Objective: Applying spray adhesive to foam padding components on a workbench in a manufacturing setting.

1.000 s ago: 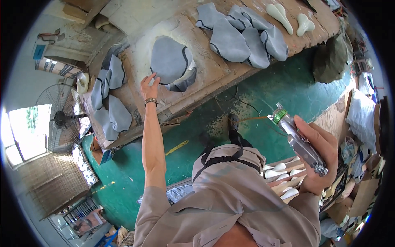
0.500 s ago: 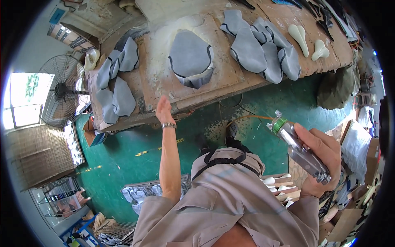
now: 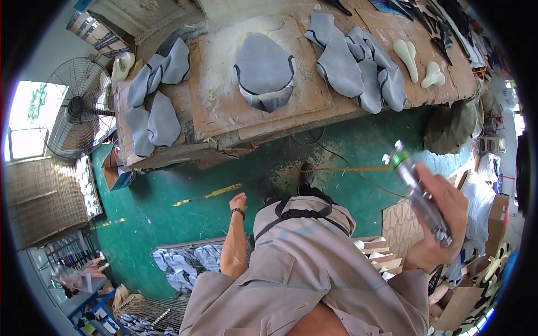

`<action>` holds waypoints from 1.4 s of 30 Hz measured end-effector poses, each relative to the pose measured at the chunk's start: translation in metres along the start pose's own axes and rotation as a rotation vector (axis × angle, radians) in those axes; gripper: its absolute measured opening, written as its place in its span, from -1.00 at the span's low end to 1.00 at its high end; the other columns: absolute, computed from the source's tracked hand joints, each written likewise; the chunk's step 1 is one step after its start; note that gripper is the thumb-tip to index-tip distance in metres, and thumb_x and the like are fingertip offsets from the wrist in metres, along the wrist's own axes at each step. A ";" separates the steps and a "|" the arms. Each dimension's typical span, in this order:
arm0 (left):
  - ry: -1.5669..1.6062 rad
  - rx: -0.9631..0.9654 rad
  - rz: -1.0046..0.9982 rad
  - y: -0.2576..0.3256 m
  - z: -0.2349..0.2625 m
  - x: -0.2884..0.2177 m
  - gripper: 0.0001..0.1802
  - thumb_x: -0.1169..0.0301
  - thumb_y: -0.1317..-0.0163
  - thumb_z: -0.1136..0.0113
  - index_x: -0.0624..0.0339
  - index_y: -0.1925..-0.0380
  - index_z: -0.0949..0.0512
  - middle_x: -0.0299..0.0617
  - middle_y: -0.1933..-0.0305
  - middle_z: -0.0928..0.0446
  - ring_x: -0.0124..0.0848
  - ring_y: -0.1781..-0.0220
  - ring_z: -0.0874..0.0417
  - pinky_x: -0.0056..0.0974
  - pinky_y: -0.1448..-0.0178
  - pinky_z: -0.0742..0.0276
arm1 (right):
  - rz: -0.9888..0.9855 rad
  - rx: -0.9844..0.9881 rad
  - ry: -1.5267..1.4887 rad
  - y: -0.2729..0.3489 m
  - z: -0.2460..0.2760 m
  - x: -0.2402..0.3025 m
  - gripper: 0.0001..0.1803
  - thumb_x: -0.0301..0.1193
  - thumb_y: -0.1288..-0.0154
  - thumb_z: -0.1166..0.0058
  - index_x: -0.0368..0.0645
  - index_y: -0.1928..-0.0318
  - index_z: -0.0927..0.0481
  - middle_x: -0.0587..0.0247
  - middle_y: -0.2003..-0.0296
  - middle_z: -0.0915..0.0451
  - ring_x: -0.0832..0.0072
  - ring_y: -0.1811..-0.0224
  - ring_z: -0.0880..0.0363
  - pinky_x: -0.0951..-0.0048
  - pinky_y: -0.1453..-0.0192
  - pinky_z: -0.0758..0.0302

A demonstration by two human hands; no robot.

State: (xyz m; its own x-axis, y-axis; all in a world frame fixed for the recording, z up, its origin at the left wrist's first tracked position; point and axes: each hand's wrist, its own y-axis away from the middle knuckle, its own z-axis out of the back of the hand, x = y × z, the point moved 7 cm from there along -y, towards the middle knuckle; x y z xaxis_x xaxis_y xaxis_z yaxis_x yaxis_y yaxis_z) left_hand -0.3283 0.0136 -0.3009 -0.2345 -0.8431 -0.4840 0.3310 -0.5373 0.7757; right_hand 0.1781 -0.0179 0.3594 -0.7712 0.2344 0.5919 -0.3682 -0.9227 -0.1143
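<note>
Head view: between sprays, judging by stance. Right hand (image 3: 440, 215) at right of frame, grip wrapped around metal spray gun (image 3: 419, 193), nozzle up. Left hand (image 3: 239, 203) hanging mid-frame, loosely open, holding nothing. Next calls for reaching back to grey seat cover (image 3: 264, 70) on wooden surface (image 3: 216, 109), top centre. Green floor (image 3: 168, 221) below; fan (image 3: 78, 109) upper left.

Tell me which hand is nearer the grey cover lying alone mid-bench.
Left. The left hand hangs empty below the grey cover; the right hand, gripping a spray gun, is farther right.
</note>
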 end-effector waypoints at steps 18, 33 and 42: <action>-0.317 -0.317 -1.527 0.169 -0.098 -0.482 -0.62 0.31 -0.15 -0.47 -0.03 -0.02 -0.75 -0.14 -0.17 -0.64 -0.08 -0.33 -0.52 0.03 -0.37 -0.46 | 0.343 0.204 -0.107 -0.009 0.020 -0.042 -0.25 -0.45 -0.02 -0.37 -0.38 -0.30 -0.58 -0.02 0.36 -0.62 0.19 0.40 -0.65 0.33 0.29 -0.53; -0.680 -0.418 -1.709 0.213 -0.112 -0.595 -0.84 0.39 -0.05 -0.51 0.07 0.32 -0.76 -0.20 -0.02 -0.66 -0.14 -0.17 -0.64 -0.08 -0.25 -0.54 | 0.254 0.248 -0.232 -0.015 0.027 -0.082 -0.22 -0.34 -0.04 -0.37 -0.33 -0.34 -0.56 0.06 0.31 -0.62 0.16 0.33 -0.65 0.29 0.20 -0.54; -0.553 -0.626 -1.869 0.218 0.025 -0.687 -0.82 0.32 -0.10 -0.48 0.02 0.27 -0.77 -0.22 0.00 -0.73 -0.15 -0.16 -0.67 -0.07 -0.30 -0.54 | -0.126 0.114 -0.153 -0.010 -0.023 -0.040 -0.28 -0.38 0.00 -0.22 -0.31 -0.28 -0.63 -0.08 0.16 -0.67 0.11 0.16 -0.66 0.32 0.00 -0.54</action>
State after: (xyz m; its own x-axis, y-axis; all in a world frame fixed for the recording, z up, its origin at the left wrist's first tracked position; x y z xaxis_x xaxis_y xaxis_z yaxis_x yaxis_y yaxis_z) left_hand -0.1182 0.4760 0.2111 -0.7446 0.6569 -0.1183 -0.4152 -0.5946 -0.6885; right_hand 0.2007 -0.0112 0.3188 -0.6322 0.3086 0.7107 -0.3885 -0.9199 0.0539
